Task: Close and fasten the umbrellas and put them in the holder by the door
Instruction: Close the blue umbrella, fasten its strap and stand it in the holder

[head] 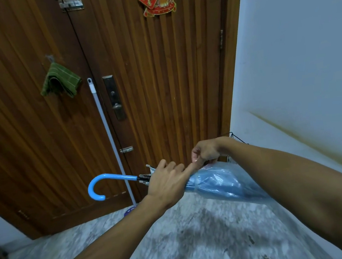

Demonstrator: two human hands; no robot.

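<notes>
A folded umbrella (220, 182) of clear blue plastic lies level across the view, its blue hooked handle (100, 184) pointing left. My left hand (167, 182) grips the gathered canopy near the handle end, its forefinger stretched along the top. My right hand (205, 152) is just above the canopy with fingers curled, pinching something small at the forefinger's tip, probably the fastening strap. A thin black wire frame (233, 135), perhaps the holder, shows behind my right wrist in the corner by the door.
A brown wooden door (150, 78) fills the background. A mop with a pale pole (107, 134) leans on it, and a green cloth (59, 81) hangs from a hook. A white wall (295, 53) stands on the right. The floor (197, 232) is speckled marble.
</notes>
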